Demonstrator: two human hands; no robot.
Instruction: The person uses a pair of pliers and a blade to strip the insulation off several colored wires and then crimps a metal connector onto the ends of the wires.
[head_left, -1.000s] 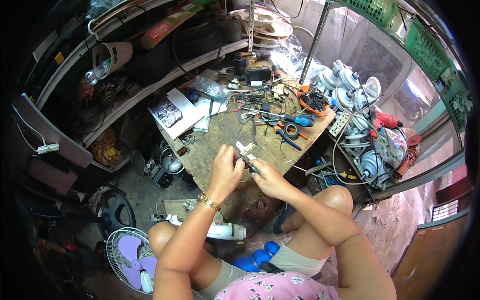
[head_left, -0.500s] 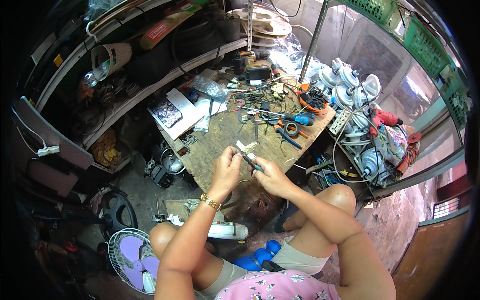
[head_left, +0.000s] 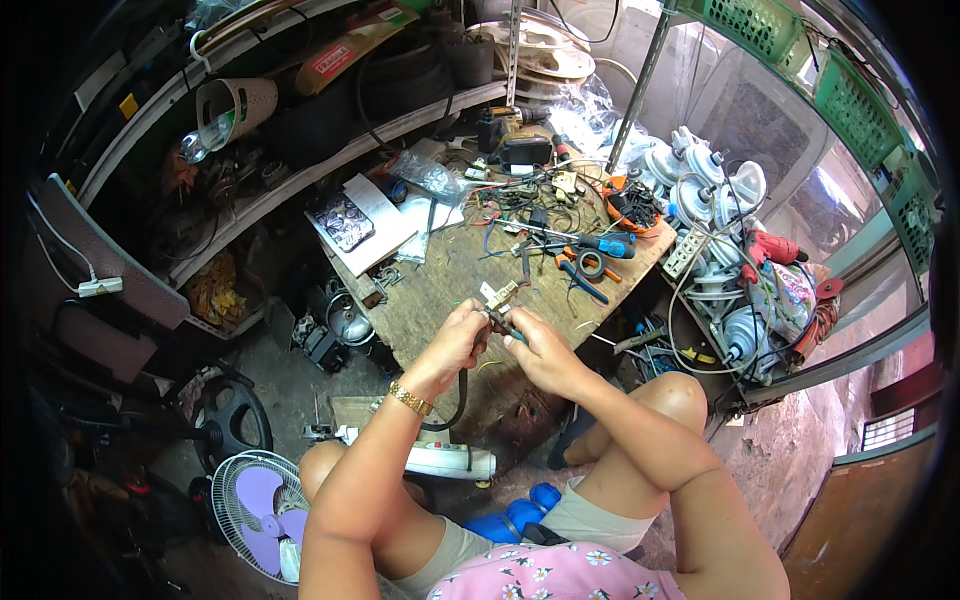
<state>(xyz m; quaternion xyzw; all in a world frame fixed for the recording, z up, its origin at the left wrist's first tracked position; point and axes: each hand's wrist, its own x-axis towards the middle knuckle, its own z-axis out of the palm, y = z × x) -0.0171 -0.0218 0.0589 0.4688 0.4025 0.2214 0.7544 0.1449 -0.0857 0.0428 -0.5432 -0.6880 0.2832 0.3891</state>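
Note:
Above the near edge of the wooden table, my two hands meet, closed. My left hand (head_left: pixel 455 343) pinches a small cream-and-white electrical part (head_left: pixel 499 293), which sticks out beyond the fingertips. Below that hand a black cable (head_left: pixel 462 402) hangs in a curve; its upper end is hidden by the fingers. My right hand (head_left: pixel 543 352) is wrapped round a slim dark tool with a teal handle (head_left: pixel 514 331), its tip against the part near my left fingers. The tool's exact kind is too small to tell.
On the wooden table (head_left: pixel 430 290) lie orange-handled pliers (head_left: pixel 583 276), a blue-handled screwdriver (head_left: pixel 608 246), black tape (head_left: pixel 591 265) and tangled wires. White motor parts (head_left: pixel 695 190) are heaped at the right. A white power strip (head_left: pixel 450 460) and a purple-bladed fan (head_left: pixel 262 515) are low down.
The black cable now shows hanging below my left hand. My left hand has turned slightly, and the cream part is seen more plainly. The view has shifted a little.

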